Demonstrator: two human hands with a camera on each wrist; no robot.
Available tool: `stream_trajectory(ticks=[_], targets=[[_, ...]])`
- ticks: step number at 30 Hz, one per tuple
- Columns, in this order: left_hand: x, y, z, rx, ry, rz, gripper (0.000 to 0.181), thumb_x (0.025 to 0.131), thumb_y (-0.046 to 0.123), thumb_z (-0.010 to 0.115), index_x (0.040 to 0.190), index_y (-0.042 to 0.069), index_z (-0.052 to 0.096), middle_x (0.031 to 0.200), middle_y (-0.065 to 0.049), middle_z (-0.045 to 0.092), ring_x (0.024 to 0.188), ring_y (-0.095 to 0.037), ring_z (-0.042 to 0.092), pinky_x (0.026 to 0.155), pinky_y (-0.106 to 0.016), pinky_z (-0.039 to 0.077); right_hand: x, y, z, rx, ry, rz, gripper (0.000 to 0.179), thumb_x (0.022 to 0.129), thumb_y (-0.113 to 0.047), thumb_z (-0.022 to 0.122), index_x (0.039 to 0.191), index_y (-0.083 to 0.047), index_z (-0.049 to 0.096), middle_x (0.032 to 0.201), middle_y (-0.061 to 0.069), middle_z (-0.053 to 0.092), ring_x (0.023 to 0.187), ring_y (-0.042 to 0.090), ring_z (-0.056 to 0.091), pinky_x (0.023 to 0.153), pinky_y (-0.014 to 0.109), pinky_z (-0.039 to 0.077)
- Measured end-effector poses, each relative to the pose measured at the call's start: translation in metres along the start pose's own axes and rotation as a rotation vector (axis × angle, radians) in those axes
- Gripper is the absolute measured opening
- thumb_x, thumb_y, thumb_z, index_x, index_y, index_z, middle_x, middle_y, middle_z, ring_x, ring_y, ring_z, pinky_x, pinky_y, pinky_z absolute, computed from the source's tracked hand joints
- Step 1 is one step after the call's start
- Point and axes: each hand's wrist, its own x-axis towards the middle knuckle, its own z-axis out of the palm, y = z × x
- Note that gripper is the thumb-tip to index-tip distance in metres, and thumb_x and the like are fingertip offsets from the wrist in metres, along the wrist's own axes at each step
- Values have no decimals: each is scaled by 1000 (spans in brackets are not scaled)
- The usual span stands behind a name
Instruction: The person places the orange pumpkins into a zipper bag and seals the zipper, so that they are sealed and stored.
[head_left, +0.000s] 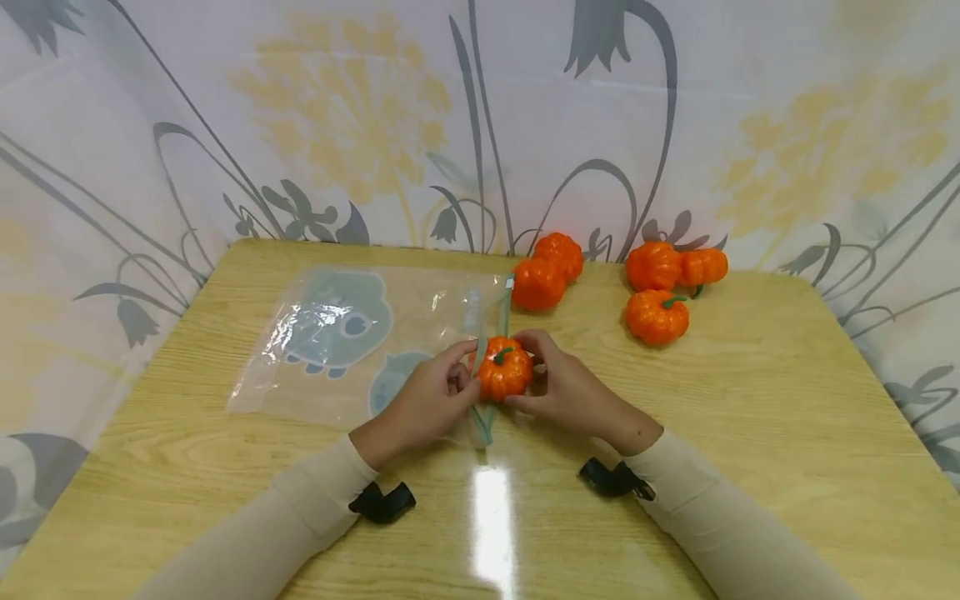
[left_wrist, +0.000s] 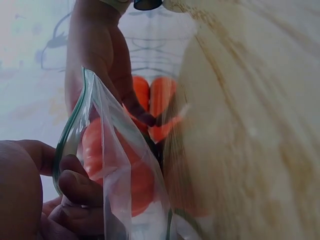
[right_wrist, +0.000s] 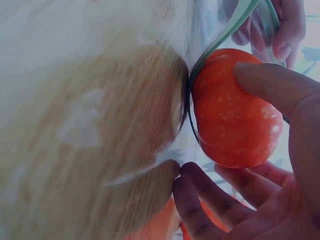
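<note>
A small orange toy pumpkin (head_left: 504, 372) with a green stem sits in the mouth of a clear zip bag (head_left: 420, 333) printed with pale blue creatures. My right hand (head_left: 566, 383) grips the pumpkin from the right, thumb on the near side and fingers on the far side, as the right wrist view also shows the pumpkin (right_wrist: 235, 110). My left hand (head_left: 423, 400) pinches the bag's green-edged opening (left_wrist: 62, 145) at the pumpkin's left side. The bag lies flat to the left, its opening facing right.
Two more pumpkins (head_left: 538, 284) stand beyond the bag's mouth by the patterned cloth backdrop (head_left: 375, 125). Three others (head_left: 657, 318) are grouped at the back right of the wooden table (head_left: 750, 400). Black straps (head_left: 382, 503) hang at both wrists.
</note>
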Motion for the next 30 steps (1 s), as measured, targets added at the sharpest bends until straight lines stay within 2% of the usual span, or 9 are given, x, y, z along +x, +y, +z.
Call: stream_trajectory(ticks=[4,9,14,18,25,30], targets=[[1,-1,2,7,-6,19,57,95,14,59,148,3,44,77,0,60,62,-9,48,58,-21,43,-1,2,1,-7,1,5,77,83,-16,81,143,-6,35,145,18,51,117,31,61,96,44,54],[1,-2,3,15,9,41,55,95,14,60,147,4,46,84,-2,61,66,-11,52,59,-22,46,1,1,0,-57,8,-30,77,82,-17,82,145,-4,38,141,17,52,112,28,61,95,43,54],[0,-3,4,22,15,62,53,95,14,59,146,3,48,89,-2,61,69,-11,54,61,-23,49,0,1,1,-110,18,-47,78,83,-19,82,148,-5,41,126,13,57,104,22,59,87,37,54],[1,-3,4,21,24,83,52,94,13,59,144,2,48,90,-3,61,69,-11,55,61,-23,49,0,0,1,-93,39,-57,77,82,-17,82,147,-6,42,116,12,60,101,23,61,86,38,55],[0,-3,5,17,9,69,55,94,12,60,147,3,45,90,-4,60,67,-10,52,59,-21,46,0,0,3,-26,44,-17,62,85,-12,79,134,-4,43,123,18,62,108,27,63,92,42,56],[0,-2,4,20,27,77,55,95,13,60,147,3,45,89,-2,59,65,-10,50,58,-21,44,0,-1,2,-41,44,-31,55,88,-9,73,135,-7,45,124,16,63,107,28,64,89,41,57]])
